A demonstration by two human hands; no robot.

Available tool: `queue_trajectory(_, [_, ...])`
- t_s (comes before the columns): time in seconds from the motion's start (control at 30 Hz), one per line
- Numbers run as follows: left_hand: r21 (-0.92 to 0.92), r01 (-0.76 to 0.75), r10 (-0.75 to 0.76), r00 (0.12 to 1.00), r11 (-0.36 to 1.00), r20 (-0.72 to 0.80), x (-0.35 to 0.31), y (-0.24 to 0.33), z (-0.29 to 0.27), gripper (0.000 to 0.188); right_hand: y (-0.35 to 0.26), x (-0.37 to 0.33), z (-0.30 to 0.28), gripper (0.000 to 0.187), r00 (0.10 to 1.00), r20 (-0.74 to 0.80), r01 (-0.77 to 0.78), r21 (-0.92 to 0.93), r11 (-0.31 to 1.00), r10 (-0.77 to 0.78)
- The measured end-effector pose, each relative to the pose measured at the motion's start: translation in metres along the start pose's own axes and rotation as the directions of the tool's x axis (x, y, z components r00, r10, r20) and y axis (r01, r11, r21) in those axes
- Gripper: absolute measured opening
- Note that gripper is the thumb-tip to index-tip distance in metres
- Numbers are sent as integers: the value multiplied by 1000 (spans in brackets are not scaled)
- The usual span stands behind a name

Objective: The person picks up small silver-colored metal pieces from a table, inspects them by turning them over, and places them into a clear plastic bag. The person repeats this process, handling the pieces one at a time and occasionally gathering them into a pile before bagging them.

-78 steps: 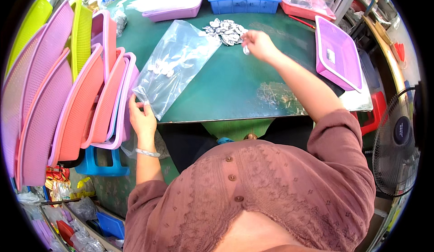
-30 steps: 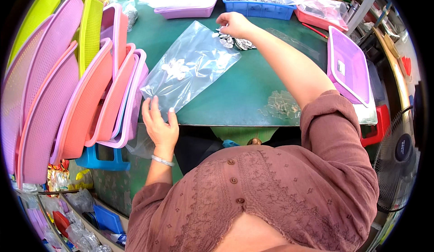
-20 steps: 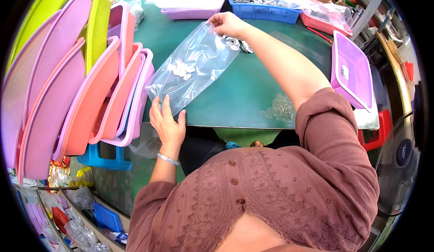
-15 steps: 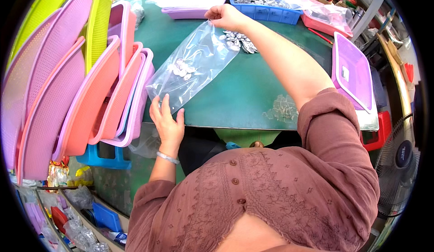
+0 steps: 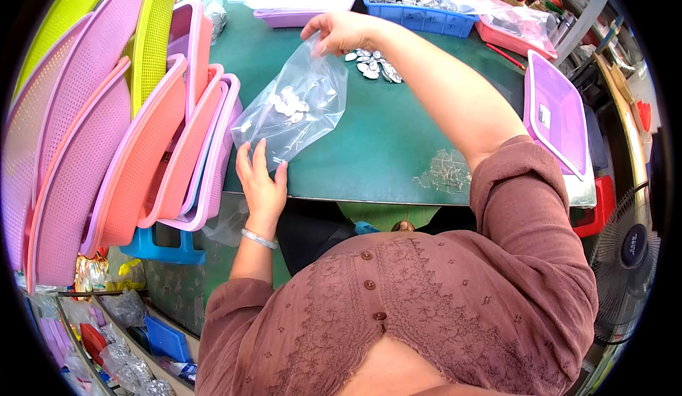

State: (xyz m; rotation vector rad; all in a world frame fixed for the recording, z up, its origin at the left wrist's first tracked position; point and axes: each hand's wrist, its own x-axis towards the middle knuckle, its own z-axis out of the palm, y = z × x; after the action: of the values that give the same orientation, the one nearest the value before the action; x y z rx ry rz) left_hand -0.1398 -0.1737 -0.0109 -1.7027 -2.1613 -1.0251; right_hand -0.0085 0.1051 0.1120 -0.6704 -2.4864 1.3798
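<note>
A clear plastic bag (image 5: 312,105) lies on the green tabletop with several small shiny silver oval pieces (image 5: 289,103) inside. At the bag's far end, my right hand (image 5: 337,32) pinches a corner of the plastic. My left hand (image 5: 261,183) rests at the near end, its fingers spread and touching the bag's lower edge by the table's front. Just beyond the bag, to the right, a loose pile of similar silver pieces (image 5: 375,66) lies on the table, partly behind my right forearm.
Stacked purple, orange and green baskets (image 5: 142,147) crowd the left side. At the back stand a blue bin (image 5: 419,16) of metal parts and a purple tray (image 5: 298,19) with plastic sheets. A purple basket (image 5: 558,115) sits at the right edge; a fan (image 5: 629,254) stands beyond it.
My right hand has moved left with the bag's far corner, folding the plastic in and uncovering more of the loose pile. My left hand has barely moved.
</note>
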Motion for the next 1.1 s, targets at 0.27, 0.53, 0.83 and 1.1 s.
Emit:
queue_trajectory(0.27, [50,-33,32,999,998,12,13,-6,3,52,1,2,-11,50,989,93,79,309,948,-113])
queue_trajectory(0.53, [110,-60,64,997,992,-35,13,18,-13,50,41,-20,-13,63,978,162,-181,333,926,133])
queue_trajectory(0.83, [-21,-231,231,972,973,47,13,59,-1,55,7,-22,14,76,979,185,21,327,945,-86])
queue_trajectory(1.1, [5,-153,152,988,988,21,3,41,1,58,14,-57,-5,54,977,202,-24,427,904,-70])
